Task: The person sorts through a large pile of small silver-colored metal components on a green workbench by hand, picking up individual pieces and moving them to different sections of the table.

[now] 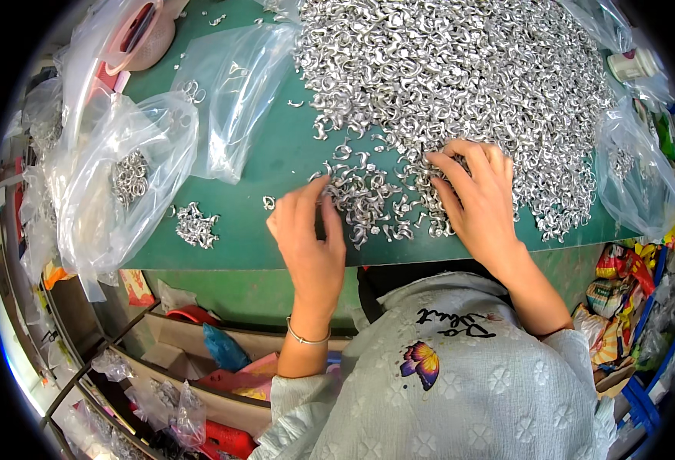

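Note:
A large heap of small, curved, silvery metal pieces (460,69) covers the far right of a green tabletop (268,146). A smaller cluster of the same pieces (364,195) lies between my two hands. My left hand (307,222) is at the left edge of that cluster, its fingers bent and its thumb apart from the index finger; no piece shows between them. At the heap's near edge, my right hand (479,195) rests over the pieces with thumb and index finger apart. Its other fingertips are partly hidden among the metal.
A separate little pile (196,226) sits at the left near the table edge. Clear plastic bags (123,192) lie beyond it, one holding metal rings. A pink basket (150,38) stands far left, a white cup (632,65) far right. Below are cluttered shelves (192,383).

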Available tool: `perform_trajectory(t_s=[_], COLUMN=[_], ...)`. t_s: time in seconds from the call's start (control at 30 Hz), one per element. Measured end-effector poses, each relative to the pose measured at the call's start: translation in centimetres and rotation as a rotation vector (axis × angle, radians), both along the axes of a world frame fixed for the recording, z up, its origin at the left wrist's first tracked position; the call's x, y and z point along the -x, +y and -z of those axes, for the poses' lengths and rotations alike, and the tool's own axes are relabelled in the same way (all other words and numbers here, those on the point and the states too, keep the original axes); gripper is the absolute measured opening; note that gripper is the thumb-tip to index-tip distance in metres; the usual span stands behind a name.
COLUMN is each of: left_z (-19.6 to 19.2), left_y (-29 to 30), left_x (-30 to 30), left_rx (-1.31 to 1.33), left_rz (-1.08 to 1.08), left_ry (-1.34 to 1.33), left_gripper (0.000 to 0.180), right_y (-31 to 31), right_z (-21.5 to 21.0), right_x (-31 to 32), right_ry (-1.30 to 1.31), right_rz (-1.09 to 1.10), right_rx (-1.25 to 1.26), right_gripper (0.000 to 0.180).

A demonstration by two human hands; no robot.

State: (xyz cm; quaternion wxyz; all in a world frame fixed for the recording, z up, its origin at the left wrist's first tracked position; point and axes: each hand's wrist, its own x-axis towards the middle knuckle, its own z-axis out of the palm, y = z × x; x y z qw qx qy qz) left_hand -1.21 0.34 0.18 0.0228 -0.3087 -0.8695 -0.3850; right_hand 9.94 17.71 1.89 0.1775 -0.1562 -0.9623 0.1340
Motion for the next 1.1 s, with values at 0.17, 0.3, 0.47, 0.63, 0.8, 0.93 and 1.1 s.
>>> perform_trajectory(t_s=[0.17,0.3,0.47,0.63,0.8,0.93,1.1], left_z=[0.6,0.3,-0.7,-0.3,0.3,0.1,0.3], left_y=[-0.8,-1.0,-1.2,-0.1,0.1,0.1,0.1], left_x=[0.5,-0.1,-0.2,0.5,1.6,1.5,1.2], left_rx=[0.023,0.054,0.084,0.05,0.109,0.095,0.066], left_rz=[-0.018,-0.036,-0.065,-0.023,0.048,0.104,0.107], left_ry=[-0.012,-0.037,-0.046,0.033,-0.017,-0.072,-0.104], left_gripper=[0.024,0.021,0.023,0.025,0.025,0.021,0.021], right_y=[-1.5,-1.7,-0.4,-0.4,1.0,0.1,-0.8], right_z=[0.5,1.4,0.2,-0.1,-0.7,-0.8,-0.8], right_x=[1.2,2.4,1.6,0.7,1.4,2.2,5.4], right_ry=[0.031,0.02,0.112,0.148,0.123,0.146,-0.048], right_rz=[-0.142,-0.2,-0.167,0.018,0.03,0.113,-0.062], right_rx=[0.093,0.084,0.212,1.636,2.182,1.943,0.554], right_gripper=[0.016,0.012,0.01,0.016,0.025,0.024,0.011])
